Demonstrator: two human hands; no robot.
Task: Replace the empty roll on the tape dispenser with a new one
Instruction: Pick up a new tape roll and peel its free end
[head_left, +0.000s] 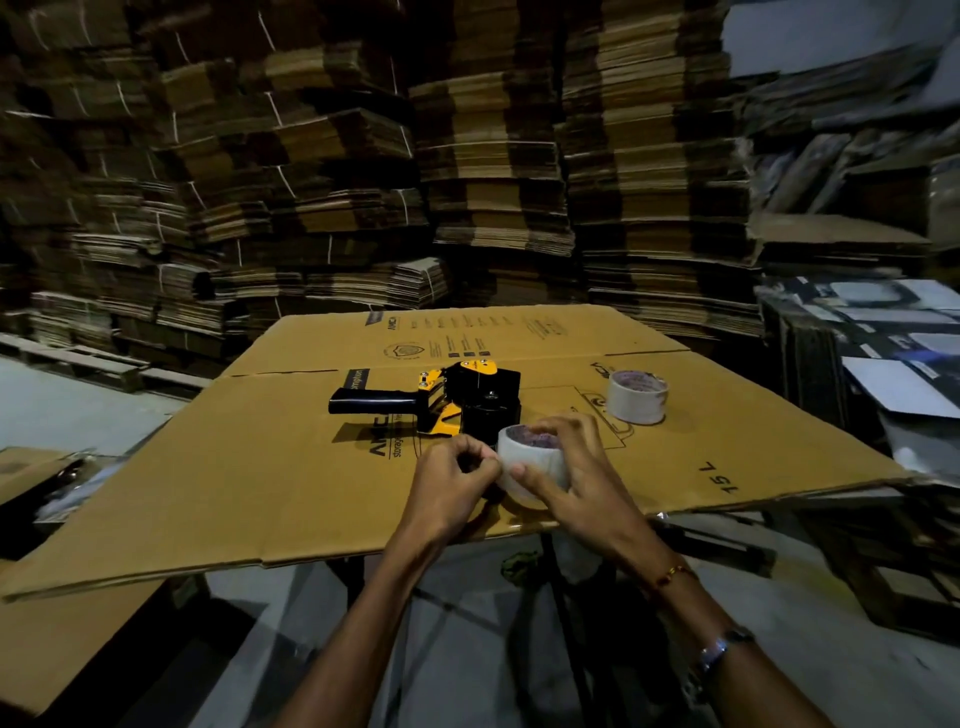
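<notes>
Cardboard (291, 483), a large flattened box printed with black lettering, serves as the work surface, and both hands meet over its near edge. The right hand (576, 478) grips a roll of pale tape (530, 465), thumb on the near side and fingers curled over the far rim, holding it just above the sheet with its open core facing up. The left hand (447, 486) sits touching the roll's left side, its fingers curled tight with thumb and fingertips pinched together at the tape's outer wrap; whether they actually hold a loose end is too small to tell. Just beyond the hands lies the tape dispenser (447, 400), black and yellow, on its side with the black handle pointing left and its hub end nearest the held roll. A second roll (638, 397) of the same pale tape stands on the cardboard to the right of the dispenser, apart from it. Tall stacks of flattened cartons (467, 171) fill the far background.
</notes>
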